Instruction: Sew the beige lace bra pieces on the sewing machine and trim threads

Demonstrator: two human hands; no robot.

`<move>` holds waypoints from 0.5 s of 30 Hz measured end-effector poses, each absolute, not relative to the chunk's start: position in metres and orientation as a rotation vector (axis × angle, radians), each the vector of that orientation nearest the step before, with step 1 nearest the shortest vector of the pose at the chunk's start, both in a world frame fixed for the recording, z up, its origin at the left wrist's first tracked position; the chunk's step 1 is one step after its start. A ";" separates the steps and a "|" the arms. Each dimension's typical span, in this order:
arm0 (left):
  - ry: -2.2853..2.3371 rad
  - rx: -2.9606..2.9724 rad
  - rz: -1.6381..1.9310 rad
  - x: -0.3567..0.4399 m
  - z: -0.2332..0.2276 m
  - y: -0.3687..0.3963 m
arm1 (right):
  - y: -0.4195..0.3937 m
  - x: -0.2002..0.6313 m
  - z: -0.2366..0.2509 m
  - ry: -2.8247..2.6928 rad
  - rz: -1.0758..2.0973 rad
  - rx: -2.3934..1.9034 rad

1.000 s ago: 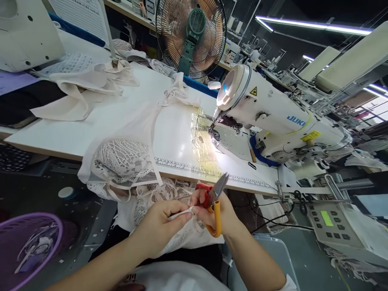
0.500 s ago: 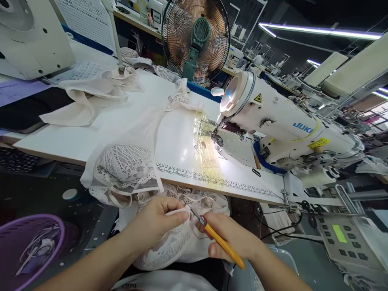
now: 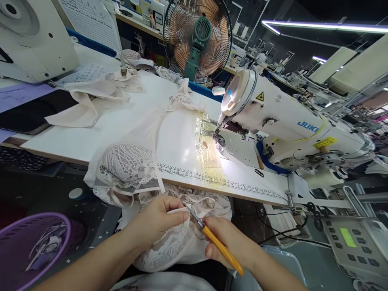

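your left hand (image 3: 157,222) is pinching the strap (image 3: 182,211) while your right hand (image 3: 226,242) is gripping the scissors (image 3: 212,238) (blades at the strap, cut not yet visible).

Head view, down over worktable (image 3: 91,137)

- Two bare hands are showing: the left hand (image 3: 157,222) and the right hand (image 3: 226,242).
- One pair of orange-handled scissors (image 3: 218,246) is sitting in the right hand.
- One white lace garment (image 3: 169,242) is lying across the lap.
- Two white industrial sewing machines are standing in view: one marked JUKI (image 3: 291,125), one at the far left (image 3: 33,36).
- One green-bodied electric fan (image 3: 197,36) is standing behind the white table (image 3: 91,133).
- One purple plastic basket (image 3: 30,246) is sitting at lower left.
- One grey control panel with a green screen (image 3: 351,242) is showing at right.
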State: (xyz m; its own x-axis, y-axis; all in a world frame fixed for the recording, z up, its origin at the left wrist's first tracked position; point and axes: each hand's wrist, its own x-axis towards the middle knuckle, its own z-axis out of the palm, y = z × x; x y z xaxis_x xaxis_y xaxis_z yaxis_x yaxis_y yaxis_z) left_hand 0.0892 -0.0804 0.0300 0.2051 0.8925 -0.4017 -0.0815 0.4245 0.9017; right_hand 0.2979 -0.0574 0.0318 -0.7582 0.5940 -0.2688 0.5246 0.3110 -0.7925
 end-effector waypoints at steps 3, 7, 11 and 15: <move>1.145 0.885 0.817 0.089 0.032 -0.080 | -0.059 0.298 0.029 -2.444 1.490 -1.155; 1.141 0.912 0.819 0.088 0.031 -0.080 | -0.061 0.298 0.026 -2.443 1.464 -1.225; 1.146 0.931 0.797 0.087 0.028 -0.083 | -0.064 0.299 0.018 -2.397 1.438 -1.206; 1.151 0.957 0.810 0.085 0.026 -0.086 | -0.068 0.301 0.015 -2.216 1.372 -1.159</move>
